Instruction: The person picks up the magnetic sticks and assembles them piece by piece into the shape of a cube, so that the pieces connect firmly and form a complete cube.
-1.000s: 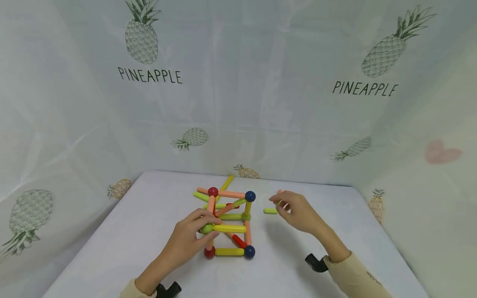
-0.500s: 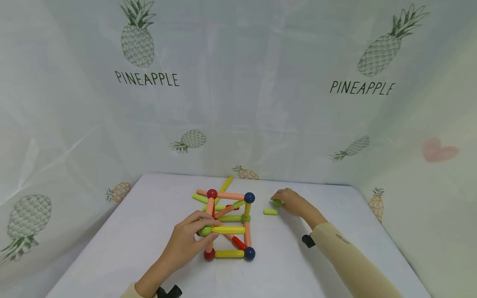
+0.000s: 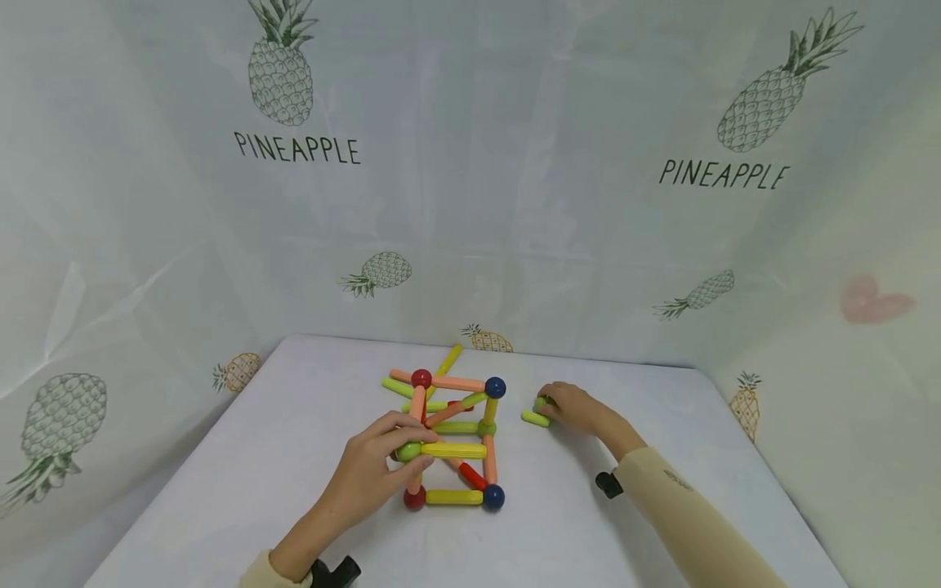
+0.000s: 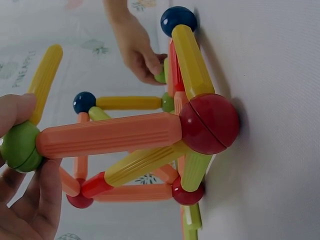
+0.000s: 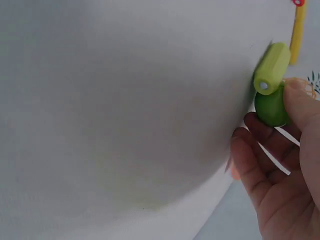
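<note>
Rod-and-ball frame [image 3: 456, 428] on a white table [image 3: 243, 457], pineapple-printed cloth [image 3: 470, 204] hanging behind at twelve o'clock.
At the frame's nine o'clock, the left hand [image 3: 375, 457] pinches its green corner ball [image 4: 22, 146]; towards three o'clock, well apart from the frame, the right hand [image 3: 577, 407] pinches a second green ball [image 5: 271, 108], a lime rod [image 3: 535, 418] just beside it at seven o'clock. Soft shadow darkens the table under the right arm; the cloth is creased.
</note>
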The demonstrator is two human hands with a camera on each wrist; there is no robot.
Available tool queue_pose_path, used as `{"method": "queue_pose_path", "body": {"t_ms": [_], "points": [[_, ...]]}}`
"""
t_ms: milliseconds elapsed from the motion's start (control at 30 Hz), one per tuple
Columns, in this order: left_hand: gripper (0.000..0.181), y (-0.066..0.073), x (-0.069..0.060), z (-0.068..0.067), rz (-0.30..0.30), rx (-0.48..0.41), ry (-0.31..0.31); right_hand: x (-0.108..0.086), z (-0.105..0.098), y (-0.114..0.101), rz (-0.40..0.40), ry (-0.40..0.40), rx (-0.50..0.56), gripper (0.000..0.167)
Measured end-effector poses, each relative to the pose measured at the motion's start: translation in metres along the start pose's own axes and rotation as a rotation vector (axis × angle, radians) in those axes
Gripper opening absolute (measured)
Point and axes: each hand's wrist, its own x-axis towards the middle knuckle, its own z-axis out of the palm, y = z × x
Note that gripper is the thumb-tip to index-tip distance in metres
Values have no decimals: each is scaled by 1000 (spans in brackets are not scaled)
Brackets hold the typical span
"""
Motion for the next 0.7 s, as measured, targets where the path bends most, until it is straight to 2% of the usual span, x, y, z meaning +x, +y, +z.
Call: {"method": "queue_pose_path", "body": {"t_ms": [67,200,367,500,700], "points": [[36,0,0,0,-7,-1,-4,-4,-2,-4,-18,36,15,25],[35,-1,1,-2,3,0,-10,-21,-14,-18,-81,170,62,26],[33,0,4,-3,22,9,-10,-59,-30,-52,-174,287,209,29],[34,1,5,-2,27,11,11,-83,-30,-85,-260,310,334,34],[34,1,2,2,4,7,10,-98,-16,-117,-350,274,421,30]]}}
